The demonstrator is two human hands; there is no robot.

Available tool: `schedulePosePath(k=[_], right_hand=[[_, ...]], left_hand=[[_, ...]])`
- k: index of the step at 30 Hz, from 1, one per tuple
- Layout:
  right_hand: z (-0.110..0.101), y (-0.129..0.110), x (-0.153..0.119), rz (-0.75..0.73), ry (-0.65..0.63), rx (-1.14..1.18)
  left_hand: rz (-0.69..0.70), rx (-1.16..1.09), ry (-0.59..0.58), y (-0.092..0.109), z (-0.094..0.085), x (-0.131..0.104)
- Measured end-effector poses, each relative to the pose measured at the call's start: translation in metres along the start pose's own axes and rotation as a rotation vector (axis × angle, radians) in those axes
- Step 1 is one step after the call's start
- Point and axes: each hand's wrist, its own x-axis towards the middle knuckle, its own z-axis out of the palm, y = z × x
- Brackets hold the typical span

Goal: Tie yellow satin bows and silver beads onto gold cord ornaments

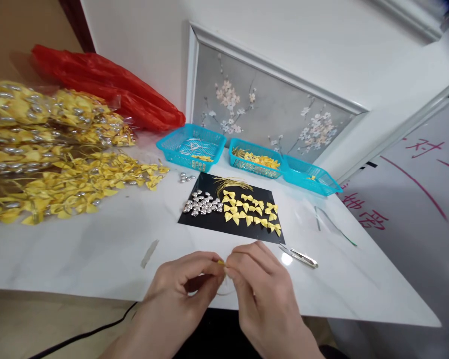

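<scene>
Both hands meet over the near edge of the white table. Left hand: thumb and forefinger pinched on a small yellow piece. Right hand: fingertips pinched together at the same piece, tips almost touching the left's; a thin pale strand loops just below. Beyond, black mat bears silver beads at left, bows in rough rows at right, gold ties at far edge. Snips lie just beside mat's near right corner; three blue baskets stand behind
</scene>
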Motion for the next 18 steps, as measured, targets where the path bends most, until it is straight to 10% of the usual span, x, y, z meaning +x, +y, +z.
schedulePosePath(k=[10,18], right_hand=[[-0.015,-0.005,-0.002,0.243,0.038,0.646],[-0.003,-0.019,-0.024,0.306,0.180,0.753]], left_hand=[[-0.030,-0.126,-0.017,0.010,-0.004,-0.001],[0.154,0.089,0.226,0.000,-0.004,-0.003]])
